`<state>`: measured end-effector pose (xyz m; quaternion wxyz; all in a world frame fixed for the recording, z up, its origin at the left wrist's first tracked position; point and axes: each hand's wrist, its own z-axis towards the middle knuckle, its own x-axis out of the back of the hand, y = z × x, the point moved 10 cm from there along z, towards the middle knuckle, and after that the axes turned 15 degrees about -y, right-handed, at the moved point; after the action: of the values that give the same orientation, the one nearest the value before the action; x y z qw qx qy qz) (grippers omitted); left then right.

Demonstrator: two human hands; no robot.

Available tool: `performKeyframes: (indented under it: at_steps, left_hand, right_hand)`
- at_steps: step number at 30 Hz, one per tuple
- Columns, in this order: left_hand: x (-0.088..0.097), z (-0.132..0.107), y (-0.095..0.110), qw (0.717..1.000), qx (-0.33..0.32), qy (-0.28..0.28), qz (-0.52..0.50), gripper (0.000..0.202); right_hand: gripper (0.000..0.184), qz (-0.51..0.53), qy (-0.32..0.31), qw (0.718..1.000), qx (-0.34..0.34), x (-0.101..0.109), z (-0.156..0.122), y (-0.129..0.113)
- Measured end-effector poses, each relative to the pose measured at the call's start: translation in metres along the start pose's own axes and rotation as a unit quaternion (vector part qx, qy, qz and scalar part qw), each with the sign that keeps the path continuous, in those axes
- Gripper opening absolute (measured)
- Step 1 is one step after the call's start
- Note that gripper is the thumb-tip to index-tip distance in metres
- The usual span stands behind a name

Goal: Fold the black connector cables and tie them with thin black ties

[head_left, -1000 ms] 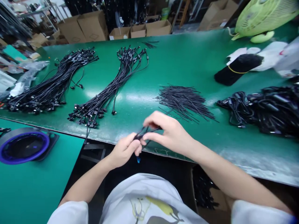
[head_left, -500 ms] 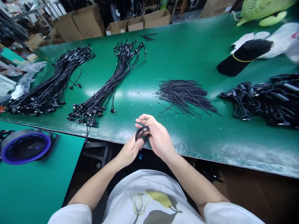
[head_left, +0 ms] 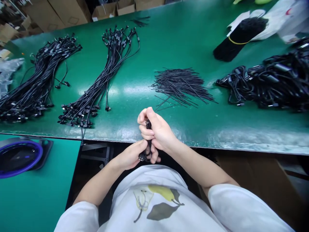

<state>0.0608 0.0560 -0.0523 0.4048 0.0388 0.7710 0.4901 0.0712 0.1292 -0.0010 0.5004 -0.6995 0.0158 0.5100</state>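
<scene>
The person's left hand (head_left: 129, 155) and right hand (head_left: 158, 131) are together just above a white T-shirt (head_left: 156, 206) with a pear print, both closed on a short, tightly gathered black cable (head_left: 148, 141). The right hand curls around its upper part, while the left fingers (head_left: 135, 151) pinch the lower part, where a small connector (head_left: 142, 157) shows beside them. The hands and cable are over the near edge of a green worktop (head_left: 193, 129), with the cable just beyond the T-shirt.

To the left, on a lower teal worktop (head_left: 31, 199), sits a round dish (head_left: 20, 158) with a blue rim on a dark base. Two long bundles of black connector cables lie side by side on the green worktop, the nearer-centre bundle (head_left: 101, 83) closest to the hands and the other (head_left: 41, 80) farther left. Ahead of the hands is a loose pile of thin black wires (head_left: 181, 87), and to its right a heaped tangle of thicker black cables (head_left: 263, 83). Beyond them, a black bundle (head_left: 238, 40) tied with a yellow band lies on white plastic bags (head_left: 272, 19). Cardboard boxes (head_left: 58, 9) stand past the far edge.
</scene>
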Motion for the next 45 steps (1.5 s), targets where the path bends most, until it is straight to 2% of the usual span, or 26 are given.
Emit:
performKeyframes:
  at_steps: [1,3,6,8,9,10,11,12,13,15,16,17,18,19,22,26,29,31,33,36,38,39,41,43,44,45]
  left_hand:
    - [-0.005,0.001,-0.006,0.998,0.017,-0.006,-0.066,0.049]
    - [-0.008,0.001,-0.009,0.991,0.019,0.019,-0.134,0.047]
    - [-0.003,0.001,-0.004,0.989,-0.013,0.065,-0.134,0.041]
    - [0.004,0.000,-0.001,0.990,-0.031,0.089,-0.105,0.040]
    - [0.010,-0.002,0.000,0.990,-0.034,0.102,-0.085,0.040]
    - [0.016,-0.005,0.002,0.990,-0.034,0.118,-0.062,0.040]
    - [0.022,-0.007,0.004,0.990,-0.030,0.130,-0.034,0.040]
    - [0.028,-0.010,0.006,0.990,-0.020,0.138,0.001,0.041]
    - [0.031,-0.012,0.009,0.989,-0.005,0.140,0.041,0.043]
    - [0.031,-0.013,0.012,0.983,0.047,0.111,0.138,0.050]
    - [0.027,-0.012,0.012,0.975,0.079,0.086,0.190,0.052]
    - [0.023,-0.011,0.011,0.964,0.106,0.061,0.238,0.052]
    - [0.019,-0.010,0.010,0.951,0.126,0.041,0.278,0.051]
    - [0.015,-0.009,0.008,0.941,0.141,0.025,0.307,0.047]
    - [0.010,-0.006,0.003,0.926,0.155,0.010,0.344,0.037]
    - [0.015,-0.005,-0.001,0.908,0.176,0.026,0.381,0.033]
    - [0.018,0.000,0.012,0.877,0.147,0.063,0.454,0.025]
    - [0.017,0.006,0.027,0.842,0.108,0.102,0.519,0.022]
    - [0.014,0.012,0.036,0.816,0.083,0.123,0.558,0.024]
    - [0.012,0.022,0.036,0.814,0.075,0.114,0.564,0.027]
    - [0.014,0.025,0.031,0.827,0.080,0.101,0.548,0.028]
    - [0.016,0.024,0.027,0.838,0.085,0.096,0.531,0.030]
    - [0.026,0.020,0.019,0.872,0.096,0.093,0.472,0.032]
    - [0.041,0.012,0.015,0.911,0.085,0.120,0.385,0.035]
    - [0.049,0.008,0.015,0.928,0.069,0.141,0.338,0.036]
    - [0.056,0.005,0.014,0.941,0.051,0.161,0.293,0.036]
  right_hand:
    - [0.051,0.007,-0.003,1.000,-0.014,0.001,0.002,0.004]
    - [0.051,0.017,0.000,0.999,-0.028,0.005,0.006,0.009]
    - [0.051,-0.005,0.021,1.000,-0.019,0.017,0.011,0.009]
    - [0.048,-0.093,0.039,0.995,0.017,0.027,0.010,-0.006]
    - [0.045,-0.179,0.045,0.982,0.051,0.030,0.006,-0.022]
    - [0.041,-0.292,0.041,0.951,0.096,0.027,-0.001,-0.040]
    - [0.035,-0.420,0.020,0.896,0.145,0.016,-0.009,-0.057]
    - [0.027,-0.547,-0.023,0.815,0.189,-0.002,-0.020,-0.067]
    - [0.020,-0.658,-0.081,0.717,0.217,-0.021,-0.032,-0.066]
    - [0.025,-0.804,-0.197,0.516,0.220,-0.044,-0.055,-0.040]
    - [0.030,-0.845,-0.236,0.435,0.203,-0.047,-0.065,-0.025]
    - [0.033,-0.874,-0.255,0.373,0.181,-0.046,-0.071,-0.012]
    - [0.033,-0.893,-0.259,0.333,0.156,-0.042,-0.075,-0.003]
    - [0.032,-0.905,-0.258,0.312,0.132,-0.038,-0.077,0.003]
    - [0.024,-0.913,-0.261,0.303,0.078,-0.028,-0.077,0.014]
    - [0.024,-0.922,-0.268,0.267,0.080,-0.027,-0.078,0.013]
    - [0.025,-0.932,-0.250,0.251,0.072,-0.025,-0.074,0.005]
    - [0.026,-0.936,-0.240,0.253,0.049,-0.019,-0.070,0.002]
    - [0.027,-0.935,-0.231,0.267,0.026,-0.012,-0.065,0.002]
    - [0.028,-0.926,-0.218,0.308,-0.003,-0.004,-0.061,0.001]
    - [0.027,-0.908,-0.227,0.353,-0.009,-0.003,-0.062,-0.007]
    - [0.027,-0.893,-0.233,0.386,-0.003,-0.002,-0.063,-0.017]
    - [0.028,-0.853,-0.207,0.478,0.029,0.008,-0.062,-0.056]
    - [0.029,-0.816,-0.085,0.568,0.068,0.044,-0.059,-0.118]
    - [0.031,-0.801,0.011,0.593,0.080,0.072,-0.059,-0.152]
    - [0.031,-0.793,0.103,0.595,0.080,0.102,-0.062,-0.179]
